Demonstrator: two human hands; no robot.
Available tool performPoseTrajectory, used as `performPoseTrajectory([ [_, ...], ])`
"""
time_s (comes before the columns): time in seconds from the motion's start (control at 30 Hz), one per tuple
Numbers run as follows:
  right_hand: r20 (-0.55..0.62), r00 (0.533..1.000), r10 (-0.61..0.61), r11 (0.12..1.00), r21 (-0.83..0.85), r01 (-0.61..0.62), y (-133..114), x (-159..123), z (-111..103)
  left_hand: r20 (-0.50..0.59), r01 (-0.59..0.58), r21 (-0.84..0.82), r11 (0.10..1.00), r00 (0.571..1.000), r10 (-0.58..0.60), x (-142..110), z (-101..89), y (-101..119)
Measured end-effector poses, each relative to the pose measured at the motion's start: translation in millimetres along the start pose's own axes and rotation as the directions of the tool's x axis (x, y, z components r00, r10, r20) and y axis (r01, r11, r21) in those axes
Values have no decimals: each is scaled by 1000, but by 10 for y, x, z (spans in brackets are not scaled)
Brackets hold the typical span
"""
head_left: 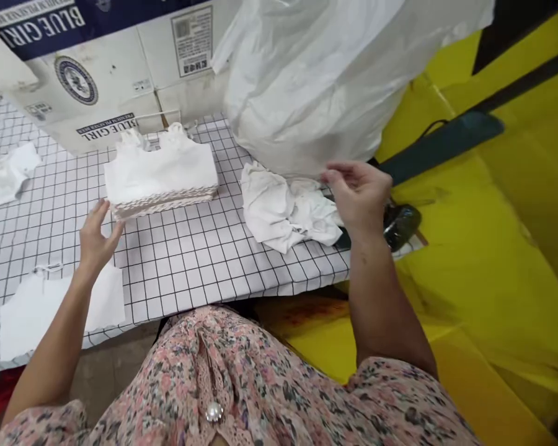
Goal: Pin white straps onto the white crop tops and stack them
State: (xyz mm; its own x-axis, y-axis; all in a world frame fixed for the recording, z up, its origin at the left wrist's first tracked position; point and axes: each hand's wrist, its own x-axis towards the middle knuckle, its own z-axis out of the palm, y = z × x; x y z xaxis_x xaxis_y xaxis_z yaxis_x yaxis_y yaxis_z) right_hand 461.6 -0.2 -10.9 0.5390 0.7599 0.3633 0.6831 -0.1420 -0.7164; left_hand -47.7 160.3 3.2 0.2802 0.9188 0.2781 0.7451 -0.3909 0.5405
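Note:
My left hand (pixel 100 238) hovers open over a white-and-black grid tabletop (pixel 177 260), its fingertips close to the front corner of a neat stack of white cloth pieces with ruffled edges (pixel 160 176). Below that hand lies a flat white fabric piece (pixel 60 310). My right hand (pixel 360 198) is at the far right of the table, holding nothing that I can see. Its fingers curve just over a crumpled white cloth (pixel 288 210). A dark glossy object (pixel 402 226) sits partly hidden behind my right wrist.
A large white plastic sack (pixel 307 80) bulges at the back, beside a printed cardboard carton (pixel 106 68). More white cloth (pixel 7 173) lies at the table's left. A dark green strip (pixel 441 142) crosses a yellow surface (pixel 446 297) to the right.

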Motion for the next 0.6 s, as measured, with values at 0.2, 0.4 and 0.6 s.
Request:
performPoseTrajectory([
  [0.2,303,950,-72,989,-100,107,45,-329,418,109,-153,-193,969,978,176,-196,393,490],
  [0.4,165,986,-15,996,-87,30,73,100,448,215,-238,-290,927,928,306,-269,508,702],
  [0.6,-70,997,36,868,496,3,-417,620,-43,311,-34,-393,919,936,168,-397,489,847],
])
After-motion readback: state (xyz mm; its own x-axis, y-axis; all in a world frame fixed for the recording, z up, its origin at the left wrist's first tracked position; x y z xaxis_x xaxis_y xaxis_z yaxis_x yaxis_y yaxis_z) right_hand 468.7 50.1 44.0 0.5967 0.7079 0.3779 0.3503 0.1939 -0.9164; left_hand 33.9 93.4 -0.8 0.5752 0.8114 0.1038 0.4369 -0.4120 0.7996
